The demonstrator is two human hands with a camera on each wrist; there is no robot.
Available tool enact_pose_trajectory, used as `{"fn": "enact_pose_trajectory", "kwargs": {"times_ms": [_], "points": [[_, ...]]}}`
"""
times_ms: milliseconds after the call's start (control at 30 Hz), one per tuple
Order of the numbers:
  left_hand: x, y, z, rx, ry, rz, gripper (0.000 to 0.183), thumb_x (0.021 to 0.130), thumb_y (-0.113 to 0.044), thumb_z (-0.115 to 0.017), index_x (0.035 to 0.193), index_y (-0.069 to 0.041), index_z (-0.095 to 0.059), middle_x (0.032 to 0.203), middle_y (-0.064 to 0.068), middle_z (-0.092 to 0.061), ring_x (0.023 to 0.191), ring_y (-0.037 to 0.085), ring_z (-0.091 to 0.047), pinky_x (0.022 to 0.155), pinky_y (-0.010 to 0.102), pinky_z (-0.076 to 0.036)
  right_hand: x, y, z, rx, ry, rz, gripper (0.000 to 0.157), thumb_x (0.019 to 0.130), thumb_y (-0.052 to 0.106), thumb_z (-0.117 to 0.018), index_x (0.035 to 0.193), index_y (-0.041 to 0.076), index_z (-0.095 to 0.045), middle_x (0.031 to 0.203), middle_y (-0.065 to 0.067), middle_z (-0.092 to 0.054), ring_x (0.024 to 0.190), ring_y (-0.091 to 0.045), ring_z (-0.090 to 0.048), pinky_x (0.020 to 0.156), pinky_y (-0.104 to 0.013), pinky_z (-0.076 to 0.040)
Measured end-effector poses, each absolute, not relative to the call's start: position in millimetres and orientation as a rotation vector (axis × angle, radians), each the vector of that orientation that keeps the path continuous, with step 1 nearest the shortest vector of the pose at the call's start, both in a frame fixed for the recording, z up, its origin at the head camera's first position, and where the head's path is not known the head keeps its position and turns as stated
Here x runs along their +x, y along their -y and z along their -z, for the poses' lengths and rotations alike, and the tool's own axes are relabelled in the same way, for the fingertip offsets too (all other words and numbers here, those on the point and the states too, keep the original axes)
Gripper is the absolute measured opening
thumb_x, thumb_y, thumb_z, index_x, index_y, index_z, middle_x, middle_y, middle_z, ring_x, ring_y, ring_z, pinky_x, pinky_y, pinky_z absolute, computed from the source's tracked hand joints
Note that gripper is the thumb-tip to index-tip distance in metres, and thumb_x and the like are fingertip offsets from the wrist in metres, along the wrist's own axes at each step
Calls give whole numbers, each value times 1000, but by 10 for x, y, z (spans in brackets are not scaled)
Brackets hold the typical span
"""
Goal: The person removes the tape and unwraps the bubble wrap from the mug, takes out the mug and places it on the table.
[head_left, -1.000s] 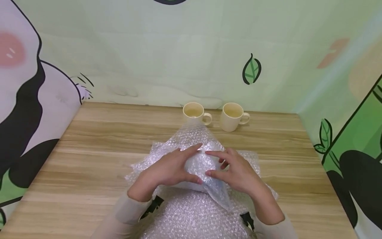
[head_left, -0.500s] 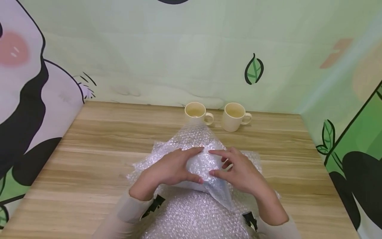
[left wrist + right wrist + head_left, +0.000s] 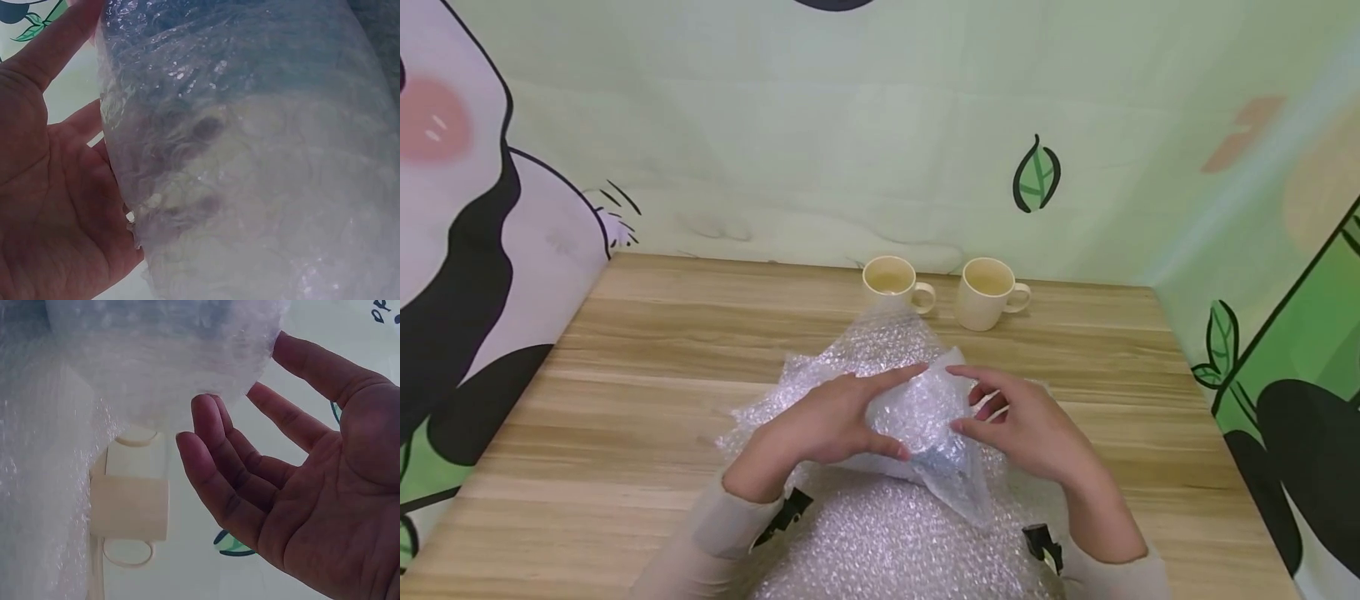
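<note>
In the head view, a lumpy bubble-wrapped bundle [image 3: 917, 417] stands between both hands. My left hand [image 3: 827, 425] grips its left side, thumb in front and index finger along the top. Through the wrap in the left wrist view [image 3: 250, 169], dark finger shapes show behind it. My right hand [image 3: 1030, 417] holds the right edge of the wrap with thumb and index fingertips, which stand apart from each other. In the right wrist view its other fingers [image 3: 206, 415] curl loosely below the wrap [image 3: 175, 369]. The wrapped thing itself is hidden, with a bluish part showing faintly.
Beneath the bundle a larger bubble wrap sheet [image 3: 880, 542] covers the front of the wooden table [image 3: 625, 400]. Two cream mugs stand at the back: a left mug [image 3: 889, 279], partly behind the wrap's corner, and a right mug [image 3: 981, 304]. A printed cloth wall [image 3: 775, 150] rises behind.
My right hand has moved right and slightly up, and the wrap's right edge and top corner have spread outward with it. The left hand stays nearly in place.
</note>
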State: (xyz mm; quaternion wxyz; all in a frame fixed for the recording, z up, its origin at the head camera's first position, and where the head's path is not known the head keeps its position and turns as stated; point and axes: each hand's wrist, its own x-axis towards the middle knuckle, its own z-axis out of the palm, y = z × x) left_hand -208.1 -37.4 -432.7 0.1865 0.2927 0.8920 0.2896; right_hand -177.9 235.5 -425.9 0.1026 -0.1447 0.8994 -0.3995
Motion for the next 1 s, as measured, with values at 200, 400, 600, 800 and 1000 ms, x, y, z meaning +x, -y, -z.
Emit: {"fn": "enact_pose_trajectory", "kwargs": {"times_ms": [200,400,600,800,1000], "points": [[-2082,371,4323,849,-2512,-817,92,81,-50,-85,158,-45,-35,148,1,-62,117,20,-66,107,47,-52,-1792,-2432,4236,-404,-2631,1182,61,91,22,-81,147,23,-58,107,-6,-67,93,-18,-66,81,-32,-57],[-2080,372,4338,875,-2499,-822,82,83,-46,-85,154,-39,-46,152,-3,-58,137,22,-57,114,46,-47,-1788,-2510,4215,-405,-2632,1165,61,92,21,-80,148,26,-57,110,-8,-68,95,-18,-66,82,-34,-57],[-2082,381,4326,902,-2488,-842,78,84,-44,-85,153,-33,-51,158,-4,-52,146,22,-49,120,46,-42,-1783,-2580,4177,-455,-2604,1168,63,94,18,-77,151,30,-54,120,-12,-68,97,-19,-69,83,-36,-57],[-2077,384,4325,889,-2475,-856,78,84,-43,-85,153,-32,-51,160,-4,-49,149,22,-46,122,47,-39,-1775,-2652,4163,-508,-2554,1168,71,95,13,-75,156,34,-46,130,-13,-64,99,-22,-68,79,-36,-57],[-2081,376,4331,887,-2479,-842,79,83,-44,-85,154,-33,-50,161,-4,-48,149,22,-45,123,47,-38,-1783,-2717,4170,-551,-2516,1151,76,96,7,-71,160,34,-40,133,-14,-60,98,-22,-66,75,-34,-56]]}}
